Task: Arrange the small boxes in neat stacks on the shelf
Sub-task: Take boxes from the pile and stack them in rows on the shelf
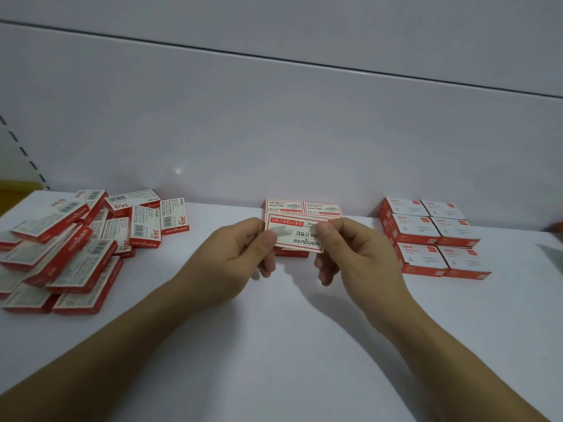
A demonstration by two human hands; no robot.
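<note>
A small red-and-white staple box (pixel 297 236) is held between both hands just above the white shelf (pixel 289 330). My left hand (pixel 240 254) pinches its left end with thumb on top, and my right hand (pixel 353 254) pinches its right end. Beneath and behind it lie two matching boxes (pixel 303 207) side by side against the back wall, with another box partly hidden under the held one. A loose, untidy heap of the same boxes (pixel 76 242) covers the shelf's left side.
At the right stand neat stacked rows of slightly different red-and-white boxes (pixel 432 236). A white back panel (pixel 274 132) closes the shelf behind. A yellow object (pixel 12 193) shows at the far left edge, and a red scrap (pixel 557 226) at the far right.
</note>
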